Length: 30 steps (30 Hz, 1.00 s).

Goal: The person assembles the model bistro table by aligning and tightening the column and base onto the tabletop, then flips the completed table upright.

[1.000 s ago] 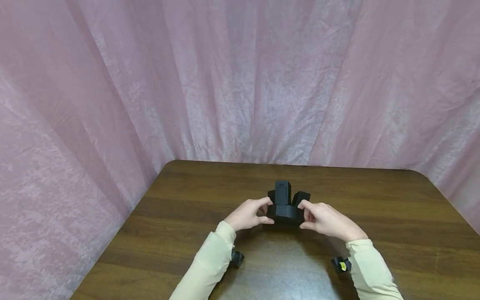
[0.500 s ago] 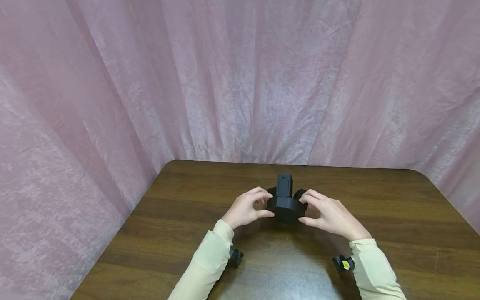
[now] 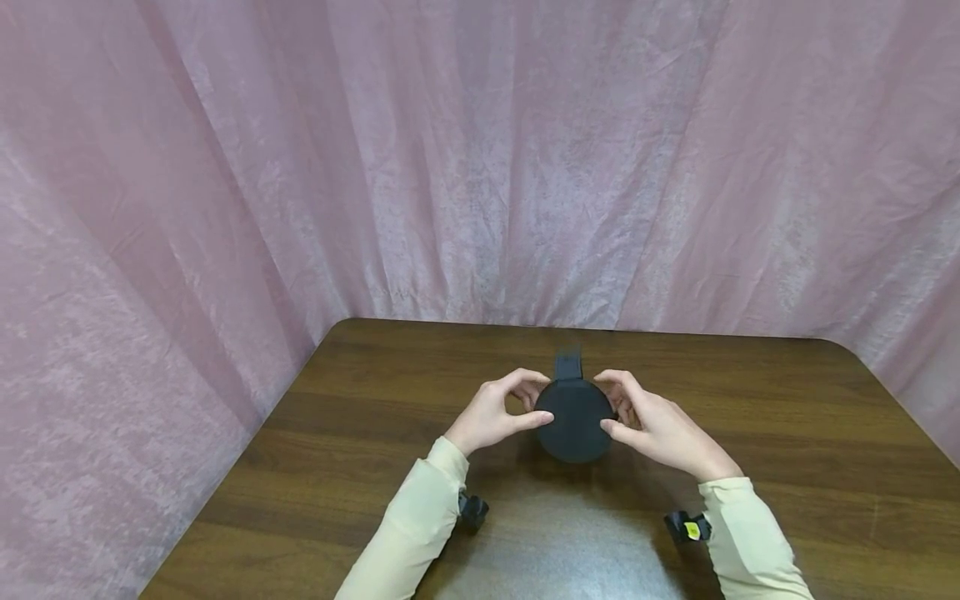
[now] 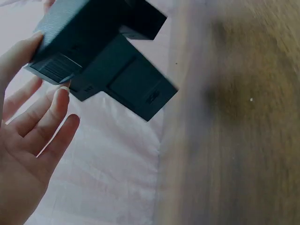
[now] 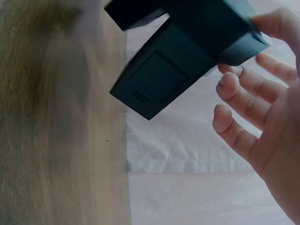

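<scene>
Both hands hold a black device point(image 3: 574, 429) with a round base and block-shaped arms, over the middle of the table. Its flat round face is tilted toward the head camera, and one arm points toward the curtain. On the left, my left hand point(image 3: 498, 417) pinches the rim, thumb on the round face and fingers behind. My right hand point(image 3: 658, 427) grips the opposite side the same way. In the left wrist view, the device's arms point(image 4: 138, 86) show recessed panels. Small dark marking sits near the end of one arm point(image 5: 152, 79) in the right wrist view.
A brown wooden table point(image 3: 420, 358) with rounded far corners lies beneath the hands. Pink curtains point(image 3: 480, 167) hang behind it and along the left side. Small black wrist cameras point(image 3: 472, 511) are worn below both hands.
The device has been tipped so its round face turned from downward to facing the head camera. Its arms swung away toward the curtain. Both thumbs shifted onto the round face.
</scene>
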Available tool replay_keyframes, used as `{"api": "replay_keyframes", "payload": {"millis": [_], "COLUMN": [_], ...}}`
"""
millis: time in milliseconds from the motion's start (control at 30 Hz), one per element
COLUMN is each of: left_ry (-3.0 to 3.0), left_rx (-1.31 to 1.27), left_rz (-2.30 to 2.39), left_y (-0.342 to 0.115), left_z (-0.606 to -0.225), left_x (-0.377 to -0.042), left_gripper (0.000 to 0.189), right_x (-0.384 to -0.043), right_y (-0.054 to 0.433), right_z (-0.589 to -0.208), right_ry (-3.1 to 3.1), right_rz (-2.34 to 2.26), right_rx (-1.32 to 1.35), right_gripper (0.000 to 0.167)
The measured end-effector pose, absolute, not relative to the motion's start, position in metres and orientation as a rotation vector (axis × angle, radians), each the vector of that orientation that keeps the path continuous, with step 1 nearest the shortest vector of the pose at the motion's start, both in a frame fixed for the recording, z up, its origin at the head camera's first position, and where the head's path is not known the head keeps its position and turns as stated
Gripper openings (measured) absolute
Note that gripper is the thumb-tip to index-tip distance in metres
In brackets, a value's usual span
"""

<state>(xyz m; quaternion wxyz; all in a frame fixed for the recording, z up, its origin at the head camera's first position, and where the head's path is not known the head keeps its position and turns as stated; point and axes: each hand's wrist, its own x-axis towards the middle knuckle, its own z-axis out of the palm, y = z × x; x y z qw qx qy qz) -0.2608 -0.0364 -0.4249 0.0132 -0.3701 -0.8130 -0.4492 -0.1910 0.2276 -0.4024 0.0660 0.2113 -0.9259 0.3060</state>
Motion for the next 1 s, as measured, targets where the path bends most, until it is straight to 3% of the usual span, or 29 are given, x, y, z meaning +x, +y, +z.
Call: {"api": "replay_keyframes", "payload": {"millis": [600,1000], "left_ry": [-2.630,-2.702], "left_rx": [-1.134,-1.049], "left_rz": [-1.494,-1.549], "left_y": [-0.036,-0.034], "left_z": [-0.431,-0.437], "left_x": [-0.262,-0.265], "left_gripper": [0.032,0.032], "right_x": [-0.197,-0.201], "right_y": [0.214,0.212], "right_z": [-0.415,-0.422], "right_ry": [-2.865,-2.923], "right_rz": [0.994,1.100], "right_rx": [0.544,0.442], "right_gripper": [0.036,0.035]}}
